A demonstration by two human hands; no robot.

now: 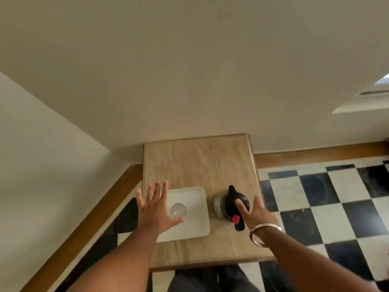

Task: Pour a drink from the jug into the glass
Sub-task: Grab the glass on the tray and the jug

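A clear glass (178,210) stands on a white square plate (194,220) on the small wooden table (202,163). To its right stands a jug (231,204) with a black lid, a spout pointing away and a red tab at the handle. My left hand (155,207) hovers flat with fingers spread over the plate's left side, thumb just in front of the glass. My right hand (255,213), with a bangle on the wrist, is spread beside the jug's right side, one finger lying over the lid. Neither hand grips anything.
The table stands against a pale wall, with its right and near edges dropping to a black-and-white chequered floor (328,199). A wooden skirting board (315,153) runs along the wall. My legs show below the table's near edge.
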